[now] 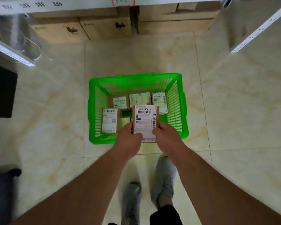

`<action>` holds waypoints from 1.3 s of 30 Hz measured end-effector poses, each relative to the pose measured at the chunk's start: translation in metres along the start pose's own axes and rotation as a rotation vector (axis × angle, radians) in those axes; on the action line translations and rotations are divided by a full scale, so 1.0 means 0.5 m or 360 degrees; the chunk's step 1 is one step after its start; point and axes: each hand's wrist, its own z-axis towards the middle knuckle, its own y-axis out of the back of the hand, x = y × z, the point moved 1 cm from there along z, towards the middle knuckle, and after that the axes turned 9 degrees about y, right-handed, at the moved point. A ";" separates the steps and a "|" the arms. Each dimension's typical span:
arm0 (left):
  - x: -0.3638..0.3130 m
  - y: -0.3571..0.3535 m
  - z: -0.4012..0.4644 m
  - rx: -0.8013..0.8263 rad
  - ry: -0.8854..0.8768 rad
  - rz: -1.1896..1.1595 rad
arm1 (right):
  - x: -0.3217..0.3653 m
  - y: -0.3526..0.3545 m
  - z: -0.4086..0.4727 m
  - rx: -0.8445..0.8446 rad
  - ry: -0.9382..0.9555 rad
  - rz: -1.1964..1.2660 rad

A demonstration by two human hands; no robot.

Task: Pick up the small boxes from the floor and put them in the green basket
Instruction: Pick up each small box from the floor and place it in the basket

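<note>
Here, left hand and right hand grip a brown, white-labelled small box above the green basket

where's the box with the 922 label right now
In the head view, centre frame: the box is held between the left hand and right hand, over the green basket's near edge.

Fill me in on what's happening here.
A person stands over a green basket on the tiled floor, holding one small labelled box above it with both hands: the left hand grips its left edge, the right hand its right edge. Four other small boxes already lie inside the basket. The held box is not yet set down. Large cartons sit under the shelving beyond.
</note>
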 end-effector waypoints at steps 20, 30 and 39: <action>0.083 -0.076 0.284 -0.0095 0.0380 0.0195 | -0.149 -0.104 0.267 0.0392 -0.0221 -0.0268; 0.011 -0.116 0.107 0.0104 0.0160 0.0372 | -0.177 0.084 0.043 -0.0191 -0.0300 0.0369; -0.010 -0.253 -0.123 0.0512 -0.0225 0.0812 | -0.380 0.206 -0.321 -0.0896 -0.0776 0.0988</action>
